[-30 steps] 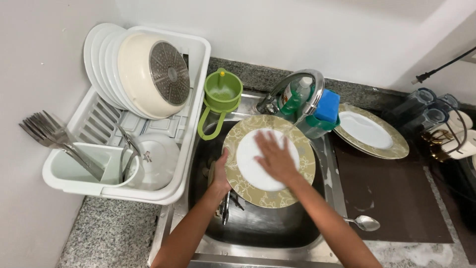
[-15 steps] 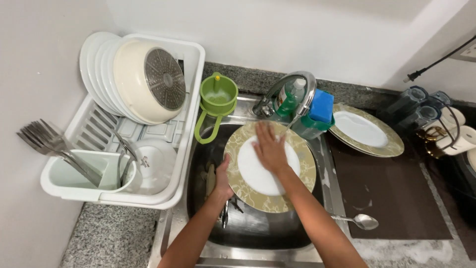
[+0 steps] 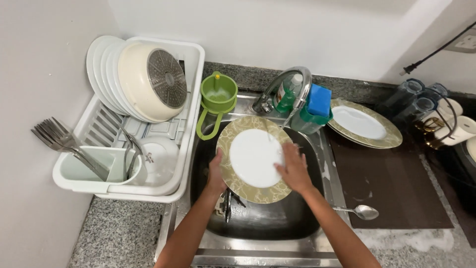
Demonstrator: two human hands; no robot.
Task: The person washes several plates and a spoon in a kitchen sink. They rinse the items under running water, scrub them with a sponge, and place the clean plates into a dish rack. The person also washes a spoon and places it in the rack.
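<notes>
Granite table (image 3: 119,238) surrounds a steel sink (image 3: 258,245), where a gold-rimmed plate (image 3: 255,158) is tilted over the basin so water from the faucet (image 3: 285,84) drains off. Left hand (image 3: 216,173) clamps its left rim; right hand (image 3: 294,166) lies spread on its face. Dish rack (image 3: 193,54) crowds the left; another plate (image 3: 366,124) sits right.

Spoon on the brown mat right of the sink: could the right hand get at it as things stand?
Probably yes. The spoon lies in the open on the mat, nothing over it, close beside the right hand. That hand rests on the plate, so it must let go first.
</notes>
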